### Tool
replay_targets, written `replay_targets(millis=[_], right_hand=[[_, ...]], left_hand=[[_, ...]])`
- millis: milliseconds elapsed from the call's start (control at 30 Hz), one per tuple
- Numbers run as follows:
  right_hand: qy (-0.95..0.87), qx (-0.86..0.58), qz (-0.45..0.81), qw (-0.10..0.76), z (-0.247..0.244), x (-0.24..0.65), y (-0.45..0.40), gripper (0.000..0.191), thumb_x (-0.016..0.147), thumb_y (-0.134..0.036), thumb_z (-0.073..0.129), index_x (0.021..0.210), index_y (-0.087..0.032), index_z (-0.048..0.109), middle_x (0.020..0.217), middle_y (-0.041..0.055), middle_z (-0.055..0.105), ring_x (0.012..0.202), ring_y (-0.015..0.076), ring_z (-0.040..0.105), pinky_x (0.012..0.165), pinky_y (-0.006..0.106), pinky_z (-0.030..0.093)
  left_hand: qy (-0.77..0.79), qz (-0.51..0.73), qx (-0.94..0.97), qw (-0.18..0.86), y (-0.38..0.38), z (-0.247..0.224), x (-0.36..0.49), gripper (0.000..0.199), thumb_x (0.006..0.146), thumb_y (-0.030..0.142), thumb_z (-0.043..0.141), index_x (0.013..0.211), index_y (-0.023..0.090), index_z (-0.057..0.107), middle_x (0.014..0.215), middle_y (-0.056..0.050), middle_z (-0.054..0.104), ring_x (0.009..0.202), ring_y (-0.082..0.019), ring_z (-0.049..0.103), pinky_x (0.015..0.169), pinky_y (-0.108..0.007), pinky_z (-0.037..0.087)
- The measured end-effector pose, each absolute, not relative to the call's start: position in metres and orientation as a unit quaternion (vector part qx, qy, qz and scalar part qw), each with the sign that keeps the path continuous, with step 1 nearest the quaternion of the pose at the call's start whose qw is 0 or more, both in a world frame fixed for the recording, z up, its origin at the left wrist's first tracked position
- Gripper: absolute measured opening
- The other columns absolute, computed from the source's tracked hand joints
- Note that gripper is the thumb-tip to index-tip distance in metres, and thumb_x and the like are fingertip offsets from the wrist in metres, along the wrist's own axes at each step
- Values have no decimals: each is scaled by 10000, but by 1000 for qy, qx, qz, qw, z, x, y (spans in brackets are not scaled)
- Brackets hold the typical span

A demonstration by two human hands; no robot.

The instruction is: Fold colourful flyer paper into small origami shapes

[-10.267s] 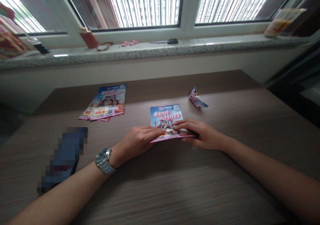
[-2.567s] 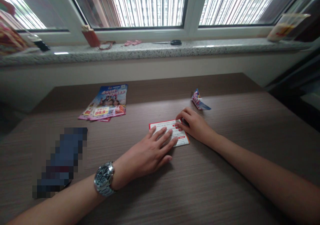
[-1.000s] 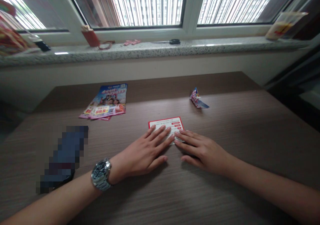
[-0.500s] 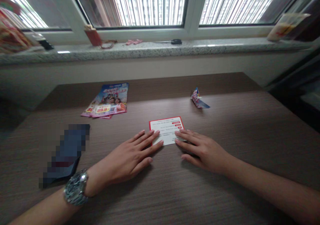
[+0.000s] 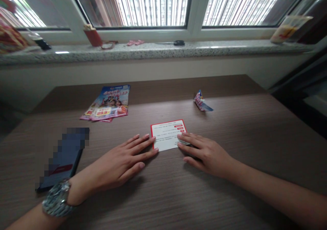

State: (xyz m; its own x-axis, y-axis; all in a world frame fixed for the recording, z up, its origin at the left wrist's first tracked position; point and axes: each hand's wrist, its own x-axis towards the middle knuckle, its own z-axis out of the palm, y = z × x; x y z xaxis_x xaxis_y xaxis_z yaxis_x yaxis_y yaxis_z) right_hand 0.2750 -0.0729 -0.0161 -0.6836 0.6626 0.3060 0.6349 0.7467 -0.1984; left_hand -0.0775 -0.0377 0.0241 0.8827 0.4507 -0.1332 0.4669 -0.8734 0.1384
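A small white printed sheet [image 5: 166, 138] with a red border lies flat on the brown table [image 5: 163, 196] in front of me. My left hand [image 5: 127, 162], fingers stretched out, has its fingertips at the sheet's left edge. Across from it, my right hand [image 5: 206, 153] rests with outstretched fingers on the sheet's lower right corner. Neither hand grips anything. A metal watch [image 5: 57, 199] is on my left wrist. Beyond the sheet to the right stands a folded paper piece [image 5: 201, 102] with a colourful print.
Several colourful flyers [image 5: 111, 102] lie stacked at the back left. A dark phone [image 5: 65, 158], partly pixelated, lies near my left forearm. On the stone windowsill [image 5: 143, 53] are scissors [image 5: 177, 43], a red container [image 5: 92, 36] and a plastic cup [image 5: 286, 29] at the right.
My left hand has slid left, from lying on the sheet to its left edge, uncovering more print. My right hand has stayed about where it was on the sheet.
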Motion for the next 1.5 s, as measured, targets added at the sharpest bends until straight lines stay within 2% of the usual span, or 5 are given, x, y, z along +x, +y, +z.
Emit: replay_targets(millis=[267,767,1067,1200,1500], right_hand=[[-919,-351,14,178,-8,273,-57,364,998,-351,588,1306,-179,679,1464,145,586,1376,296,537,1198,524,396],[-905,-392,31,162,-5,275,-12,365,1034,-301,499,1359,-235,651,1522,154,493,1442,328,432,1167,547,401],[-865,-402,119,274,-7,269,-1,166,964,-233,636,1100,-200,724,1196,127,653,1098,253,632,969,438,537],[-854,-419,129,280,-10,265,1,13,909,-206,707,918,-197,709,1013,85,667,976,234,626,886,396,526],[-837,-467,115,260,-18,262,25,41,924,-199,686,886,-184,681,920,55,632,854,198,611,796,327,486]], left_hand=[[211,-10,972,103,-35,24,-64,575,1059,359,429,1606,356,252,1685,17,207,1552,-251,236,1295,-429,136],[201,13,971,127,-30,18,-4,505,1065,459,391,1560,356,374,1676,-44,244,1544,-302,250,1265,-511,189],[209,29,971,112,-30,11,4,495,1068,454,376,1555,364,372,1669,-37,275,1518,-280,319,1248,-505,233],[208,30,969,129,-29,14,3,480,1075,436,362,1545,345,399,1670,-32,270,1519,-275,319,1251,-488,233],[207,32,969,132,-29,15,4,484,1069,444,378,1543,352,403,1669,-12,283,1518,-281,315,1247,-489,246]])
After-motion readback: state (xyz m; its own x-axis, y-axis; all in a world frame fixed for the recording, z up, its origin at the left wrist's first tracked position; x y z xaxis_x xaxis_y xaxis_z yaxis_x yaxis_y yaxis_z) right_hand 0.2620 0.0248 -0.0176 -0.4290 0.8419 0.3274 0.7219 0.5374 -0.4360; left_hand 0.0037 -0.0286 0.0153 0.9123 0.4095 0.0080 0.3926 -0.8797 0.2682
